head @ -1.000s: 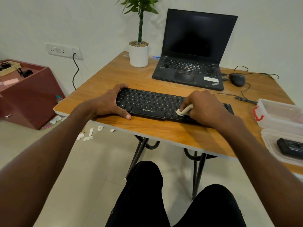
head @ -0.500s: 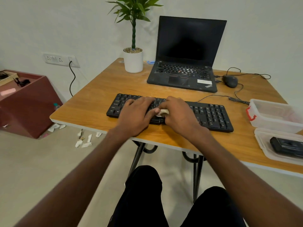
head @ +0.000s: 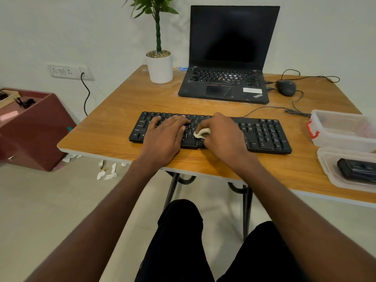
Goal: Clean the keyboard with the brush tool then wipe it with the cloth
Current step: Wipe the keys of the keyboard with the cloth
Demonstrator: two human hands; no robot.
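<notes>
Two hands on a black keyboard [head: 264, 133] at the near edge of a wooden desk [head: 126, 110].

The left hand [head: 164, 137] lies flat on the keys left of centre, fingers straight and holding nothing; the right hand [head: 221, 135] sits just beside it, its fingers curled round a small white brush tool [head: 201, 132] that touches the middle keys. Behind the keyboard stands an open laptop [head: 225, 58] with a dark screen, a potted plant [head: 159, 64] to its left and a wired mouse [head: 285, 87] to its right. Two clear plastic containers [head: 343, 129] sit at the desk's right edge, the nearer one holding a dark object. The wall is plain white with a socket strip [head: 69, 71] and a cable hanging from it. A maroon box [head: 38, 127] and paper scraps [head: 107, 171] lie on the pale tiled floor.
</notes>
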